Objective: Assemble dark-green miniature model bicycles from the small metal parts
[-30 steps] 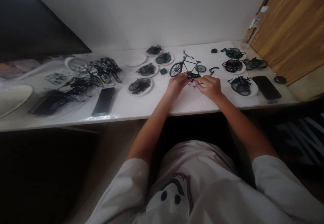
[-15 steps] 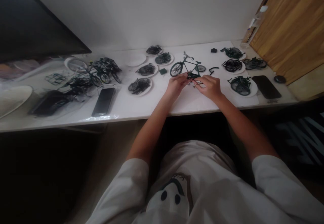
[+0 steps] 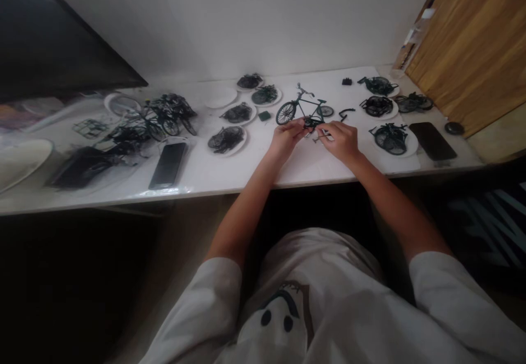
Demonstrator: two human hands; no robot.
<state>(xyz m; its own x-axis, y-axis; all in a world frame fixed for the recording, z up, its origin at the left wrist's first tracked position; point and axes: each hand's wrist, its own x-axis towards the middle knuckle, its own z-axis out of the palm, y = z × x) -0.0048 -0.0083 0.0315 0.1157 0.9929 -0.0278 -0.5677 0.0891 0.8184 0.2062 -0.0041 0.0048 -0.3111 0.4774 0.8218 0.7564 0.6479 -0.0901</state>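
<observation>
A small dark green model bicycle stands upright on the white table, just beyond my hands. My left hand is curled, its fingertips pinching the lower middle of the bicycle near the pedals. My right hand is also curled, pinching a small thin part at the same spot on the bicycle; I cannot make that part out. A loose curved dark piece lies just right of the rear wheel.
White plates of dark bicycle parts sit left of the model, others to the right. A tangle of assembled models lies at the left. One black phone rests left, another right. A wooden panel stands at the far right.
Both hands have shifted slightly up toward the bicycle's pedal area. The bicycle stays in place.
</observation>
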